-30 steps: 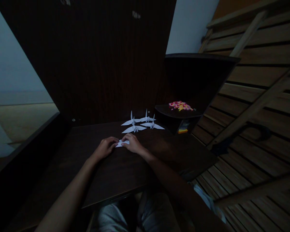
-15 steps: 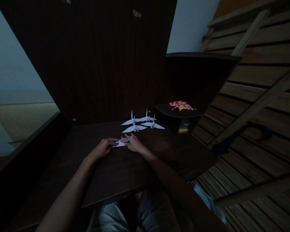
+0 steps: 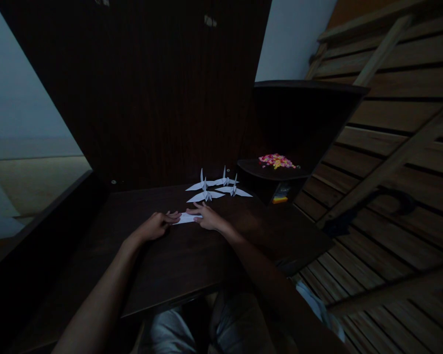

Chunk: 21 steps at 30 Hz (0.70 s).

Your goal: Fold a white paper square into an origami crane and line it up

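Down past the front edge of the desk (image 3: pixel 170 278) you can see a pair of trousered knees (image 3: pixel 172 329) in pretty dim light; go up a bit and there's the white paper (image 3: pixel 186 218), lying flat on the desk between the two hands; as far as progress goes, I'd call this piece unfinished – it's a low strip with no wings or neck showing, while four others stand fully shaped behind it; which folds it has or lacks is too small to tell.

Now the hands; the left hand (image 3: pixel 155 226) has its fingers (image 3: pixel 173 216) stretched out and laid on the strip's left end, not curled into a grip; the right hand (image 3: pixel 207 218) sits on the other end, fingers spread with the thumb held apart, touching the paper rather than pinching it as far as I can see.

Just beyond the hands are four white paper birds (image 3: pixel 205 196), bunched close together, necks and tails up, wings out; further off to the right, a small shelf (image 3: pixel 251 169) carries a heap of pink, red and yellow bits (image 3: pixel 276 160) – too tiny to identify.
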Available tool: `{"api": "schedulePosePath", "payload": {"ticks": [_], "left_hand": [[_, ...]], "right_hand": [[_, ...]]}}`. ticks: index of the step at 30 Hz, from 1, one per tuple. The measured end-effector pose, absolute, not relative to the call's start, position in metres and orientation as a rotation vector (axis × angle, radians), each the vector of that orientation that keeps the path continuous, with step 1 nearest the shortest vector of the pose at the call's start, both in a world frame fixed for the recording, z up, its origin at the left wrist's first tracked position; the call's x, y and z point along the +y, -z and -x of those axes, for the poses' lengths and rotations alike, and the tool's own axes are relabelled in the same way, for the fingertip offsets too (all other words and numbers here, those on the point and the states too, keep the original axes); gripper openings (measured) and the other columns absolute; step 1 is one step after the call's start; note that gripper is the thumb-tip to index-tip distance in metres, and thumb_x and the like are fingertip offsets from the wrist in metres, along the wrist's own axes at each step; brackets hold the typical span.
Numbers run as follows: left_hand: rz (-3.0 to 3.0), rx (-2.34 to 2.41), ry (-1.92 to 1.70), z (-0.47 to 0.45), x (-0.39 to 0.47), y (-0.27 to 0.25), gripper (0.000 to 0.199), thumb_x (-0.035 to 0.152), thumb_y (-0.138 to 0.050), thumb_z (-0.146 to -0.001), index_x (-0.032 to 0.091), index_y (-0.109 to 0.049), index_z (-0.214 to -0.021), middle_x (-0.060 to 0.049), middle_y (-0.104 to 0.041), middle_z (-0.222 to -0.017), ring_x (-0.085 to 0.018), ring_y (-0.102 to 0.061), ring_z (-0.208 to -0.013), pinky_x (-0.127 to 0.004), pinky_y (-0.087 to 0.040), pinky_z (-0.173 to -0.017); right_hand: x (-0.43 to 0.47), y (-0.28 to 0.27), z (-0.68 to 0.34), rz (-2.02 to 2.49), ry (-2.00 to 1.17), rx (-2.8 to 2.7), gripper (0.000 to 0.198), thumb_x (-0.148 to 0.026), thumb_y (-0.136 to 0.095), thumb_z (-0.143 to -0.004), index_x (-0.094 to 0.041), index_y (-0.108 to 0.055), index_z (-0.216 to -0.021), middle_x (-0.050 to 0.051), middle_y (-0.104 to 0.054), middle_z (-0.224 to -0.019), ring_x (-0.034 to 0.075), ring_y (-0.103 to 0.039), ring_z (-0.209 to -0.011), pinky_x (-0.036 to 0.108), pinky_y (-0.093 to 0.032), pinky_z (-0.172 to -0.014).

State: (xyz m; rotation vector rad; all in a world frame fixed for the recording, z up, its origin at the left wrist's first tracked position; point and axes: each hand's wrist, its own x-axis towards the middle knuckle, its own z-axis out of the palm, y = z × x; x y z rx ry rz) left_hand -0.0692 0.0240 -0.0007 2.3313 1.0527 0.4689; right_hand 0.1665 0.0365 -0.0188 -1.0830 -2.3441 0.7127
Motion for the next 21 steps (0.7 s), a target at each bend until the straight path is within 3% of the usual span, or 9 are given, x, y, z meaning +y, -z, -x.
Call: {"api": "schedulePosePath", "payload": {"ticks": [4,11,16,21], "left_hand": [[-2.366,1.143,-0.484,0.066,0.019,-0.001,0.036,0.033,-0.054,-0.077,0.022,-0.069,-0.107,-0.004,-0.057,-0.128,-0.024,-0.048,-0.125,-0.044,-0.033,-0.108],[-2.472,1.184,-0.554,0.057,0.015,0.0,0.039,0.043,-0.051,-0.084,0.021,-0.067,-0.112,-0.006,-0.065,-0.12,-0.024,-0.058,-0.115,-0.038,-0.043,-0.1],[-2.573,1.143,-0.576,0.055,0.012,0.002,0.037,0.043,-0.049,-0.087,0.022,-0.066,-0.112,-0.005,-0.067,-0.118,-0.023,-0.062,-0.109,-0.034,-0.045,-0.097],[-2.625,1.181,-0.583,0.053,0.01,0.002,0.038,0.045,-0.047,-0.088,0.02,-0.066,-0.11,-0.008,-0.067,-0.116,-0.024,-0.063,-0.105,-0.034,-0.047,-0.093]], "right_hand": [[0.035,0.019,-0.17,0.986,-0.57,-2.443,0.046,-0.008,-0.056,-0.08,-0.025,-0.059,-0.123,0.006,-0.053,-0.134,0.023,-0.029,-0.138,0.054,-0.014,-0.113],[0.03,0.018,-0.167,0.916,-0.318,-2.499,0.033,-0.025,-0.058,-0.086,-0.018,-0.063,-0.118,0.011,-0.061,-0.125,0.021,-0.053,-0.117,0.037,-0.041,-0.099],[0.026,0.018,-0.163,0.916,-0.133,-2.538,0.032,-0.022,-0.053,-0.09,-0.022,-0.061,-0.121,0.008,-0.061,-0.125,0.021,-0.056,-0.109,0.037,-0.042,-0.095],[0.026,0.016,-0.161,0.954,-0.146,-2.498,0.032,-0.022,-0.045,-0.093,-0.019,-0.061,-0.121,0.009,-0.065,-0.117,0.019,-0.059,-0.103,0.032,-0.044,-0.091]]}}
